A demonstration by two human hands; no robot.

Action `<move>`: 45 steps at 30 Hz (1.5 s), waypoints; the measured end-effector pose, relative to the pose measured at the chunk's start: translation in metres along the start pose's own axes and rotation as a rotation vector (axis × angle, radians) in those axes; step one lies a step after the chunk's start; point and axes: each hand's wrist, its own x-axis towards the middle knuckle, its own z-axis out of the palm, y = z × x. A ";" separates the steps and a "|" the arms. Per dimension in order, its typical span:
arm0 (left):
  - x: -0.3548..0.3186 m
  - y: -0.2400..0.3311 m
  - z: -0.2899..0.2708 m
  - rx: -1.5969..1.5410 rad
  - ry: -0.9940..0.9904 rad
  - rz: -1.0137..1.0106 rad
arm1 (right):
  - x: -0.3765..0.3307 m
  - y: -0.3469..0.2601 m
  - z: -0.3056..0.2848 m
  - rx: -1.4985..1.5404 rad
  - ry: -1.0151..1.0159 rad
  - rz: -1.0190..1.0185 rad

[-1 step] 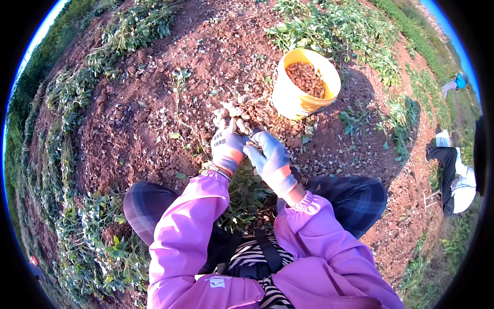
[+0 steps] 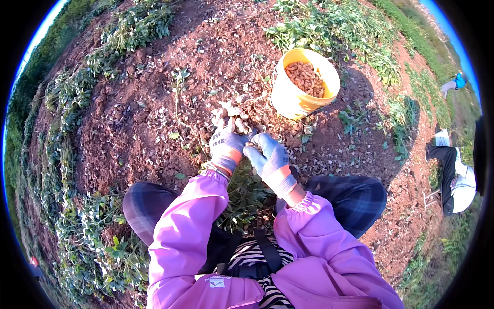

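My left hand, in a grey glove with an orange cuff, is closed round a peanut plant. Its cluster of pale pods sticks out past my fingertips, and green leaves trail between my legs. Close beside it, my right hand, gloved alike, is pinched at the plant with thumb and fingers together. A small pale peanut shows at that thumb, partly hidden by the glove. Beyond my right hand stands a yellow bucket, partly filled with loose peanuts.
Reddish soil strewn with dry leaves surrounds me. Pulled plants lie in a row on the left, with more plants behind the bucket. At the far right, a person in white and dark clothes sits near a white container.
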 end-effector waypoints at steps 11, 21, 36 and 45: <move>0.020 -0.002 0.003 -0.129 0.038 -0.108 | -0.054 0.019 -0.017 0.699 -0.152 0.643; -0.003 0.035 -0.001 -0.011 -0.008 0.018 | 0.150 0.067 -0.189 -0.263 0.424 0.223; -0.005 0.020 0.020 0.234 -0.204 0.116 | 0.047 -0.036 -0.036 -0.515 -0.184 -0.385; -0.009 0.024 0.018 0.213 -0.111 0.224 | 0.045 -0.036 -0.047 -0.628 -0.366 -0.319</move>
